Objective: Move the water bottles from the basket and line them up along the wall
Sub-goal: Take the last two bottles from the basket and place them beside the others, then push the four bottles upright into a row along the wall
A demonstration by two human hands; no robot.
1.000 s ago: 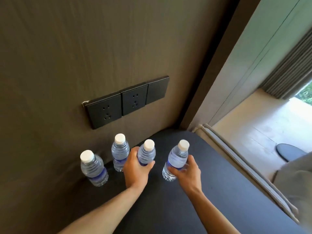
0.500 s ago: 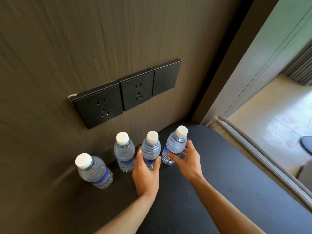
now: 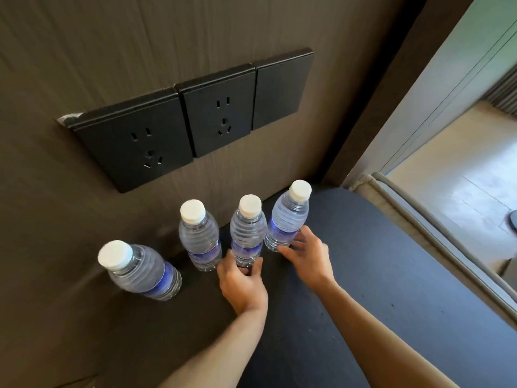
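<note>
Clear bottles (image 3: 247, 233) stand between pinching fingers (image 3: 256, 268) (left hand (image 3: 242, 287)); right hand (image 3: 306, 254) spread.

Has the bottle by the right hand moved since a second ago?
Yes. The rightmost bottle has gone toward the wall, closing up beside its neighbour.

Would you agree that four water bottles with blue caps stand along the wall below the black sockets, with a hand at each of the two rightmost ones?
Not quite: the head view shows white caps, not blue; only the labels are blue. Otherwise correct: four water bottles stand below the black sockets, the left hand and right hand at the two rightmost.
</note>
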